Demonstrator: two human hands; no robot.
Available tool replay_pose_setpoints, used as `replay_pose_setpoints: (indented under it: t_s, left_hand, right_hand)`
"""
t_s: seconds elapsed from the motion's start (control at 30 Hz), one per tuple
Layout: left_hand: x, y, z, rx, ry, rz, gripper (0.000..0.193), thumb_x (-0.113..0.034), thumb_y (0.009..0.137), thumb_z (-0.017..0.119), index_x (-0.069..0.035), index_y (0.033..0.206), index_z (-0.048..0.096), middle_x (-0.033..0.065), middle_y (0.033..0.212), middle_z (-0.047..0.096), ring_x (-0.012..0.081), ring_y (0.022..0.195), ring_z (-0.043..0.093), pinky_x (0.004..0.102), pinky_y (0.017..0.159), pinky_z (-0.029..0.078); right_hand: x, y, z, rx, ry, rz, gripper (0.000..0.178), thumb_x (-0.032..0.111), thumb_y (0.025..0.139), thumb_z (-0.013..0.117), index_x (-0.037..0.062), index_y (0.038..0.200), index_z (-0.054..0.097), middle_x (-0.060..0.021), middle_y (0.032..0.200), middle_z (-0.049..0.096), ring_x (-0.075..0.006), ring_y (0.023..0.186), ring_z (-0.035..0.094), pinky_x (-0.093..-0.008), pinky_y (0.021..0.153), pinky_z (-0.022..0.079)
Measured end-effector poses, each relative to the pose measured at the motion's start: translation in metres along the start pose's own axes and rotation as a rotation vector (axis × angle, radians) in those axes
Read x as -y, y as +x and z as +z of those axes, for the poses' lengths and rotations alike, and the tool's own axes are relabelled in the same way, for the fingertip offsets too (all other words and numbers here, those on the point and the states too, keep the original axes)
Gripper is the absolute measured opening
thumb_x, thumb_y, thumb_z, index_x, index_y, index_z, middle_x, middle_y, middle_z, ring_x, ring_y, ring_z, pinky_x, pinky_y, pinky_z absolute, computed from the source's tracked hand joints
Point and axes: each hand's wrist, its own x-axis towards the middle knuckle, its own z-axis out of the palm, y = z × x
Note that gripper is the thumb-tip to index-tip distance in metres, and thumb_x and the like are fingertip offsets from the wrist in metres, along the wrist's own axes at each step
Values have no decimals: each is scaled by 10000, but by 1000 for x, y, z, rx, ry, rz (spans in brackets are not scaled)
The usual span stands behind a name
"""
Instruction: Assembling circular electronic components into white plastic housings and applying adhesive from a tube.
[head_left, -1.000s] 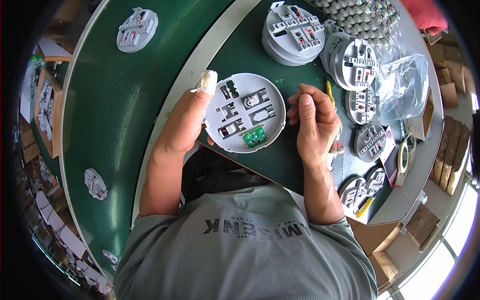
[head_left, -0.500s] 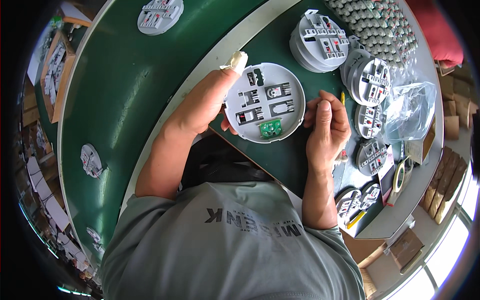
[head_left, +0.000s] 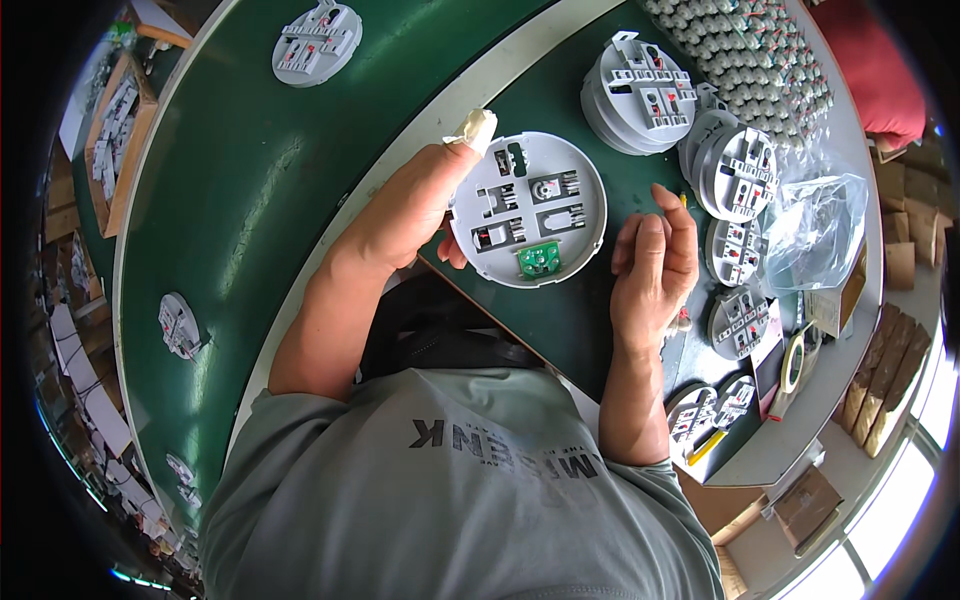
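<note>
In front of me my left hand point(head_left: 410, 205) grips a round grey plastic housing point(head_left: 555, 205) by its left rim. Its thumb, wrapped in pale tape, lies along the upper left edge. The open inside of the housing faces up, showing slots with metal clips and a small green circuit board point(head_left: 539, 260) near the lower rim. My right hand point(head_left: 655, 265) is just right of the housing, apart from it. Its fingers are curled in with the thumb against them, the index finger raised. Whatever may be between them is hidden. A yellow tip point(head_left: 683, 200) shows behind that hand.
Stacked round grey housings point(head_left: 640, 95) stand beyond my right hand, with more point(head_left: 738, 175) along the right. Many small parts point(head_left: 745, 60) lie in rows behind a clear plastic bag point(head_left: 820, 230). Scissors point(head_left: 795, 365) lie at right. On the green surface at left sit more housings point(head_left: 318, 45).
The view has shifted slightly. My right index finger has lifted and straightened a little, and the right hand sits slightly lower. My left hand keeps its grip on the housing.
</note>
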Motion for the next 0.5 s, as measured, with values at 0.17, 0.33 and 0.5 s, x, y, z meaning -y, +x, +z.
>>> replay_pose_setpoints:
  t_s: [0.17,0.33,0.5]
  left_hand:
    - [-3,-1,-3,-11,25,-3,819,-754,1115,343,-60,913,728,29,625,691,97,428,601,236,380,447]
    - [-5,0,-7,-10,-4,-9,807,-737,1124,344,-60,902,723,30,613,688,98,432,606,237,378,444]
    - [-7,-2,-16,-9,-8,4,789,-713,1135,346,-57,899,716,32,588,675,107,467,638,244,399,467]
  right_hand:
    - [-2,1,4,6,5,-13,294,162,1173,575,25,1423,646,-14,837,613,-44,644,486,-191,561,384]
    - [-7,1,6,-5,-3,-5,290,152,1175,565,26,1423,647,-15,828,608,-44,648,483,-194,558,378]
    - [-9,4,14,22,48,-2,288,149,1175,563,22,1419,651,-17,828,608,-47,651,484,-194,559,378]
